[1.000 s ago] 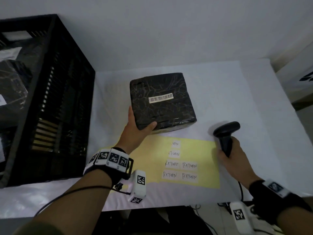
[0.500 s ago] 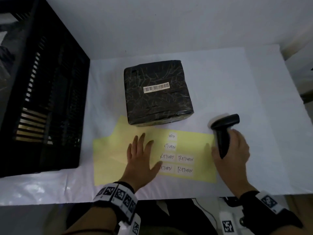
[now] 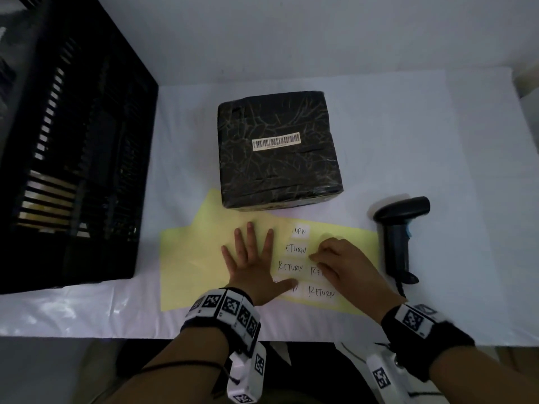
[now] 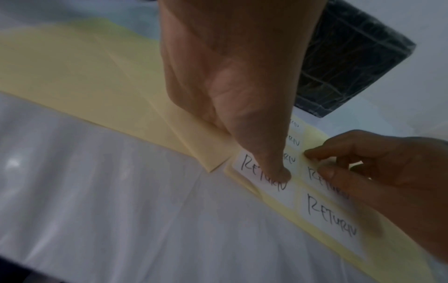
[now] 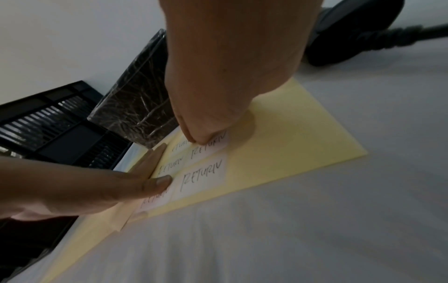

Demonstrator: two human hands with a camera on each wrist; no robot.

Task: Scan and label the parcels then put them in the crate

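While the black slatted plastic crate stands at far left on the white-covered surface, the left hand lies flat, fingers spread, on the pale yellow sticker backing sheet, thumb on a white "RETURN" label. Black film-wrapped square parcel with white barcode strip sits just beyond the sheet, its near edge overlapping it. Right hand, fingers curled, picks at a label corner; a firm pinch isn't clear. Black handheld barcode scanner lies right, unheld.
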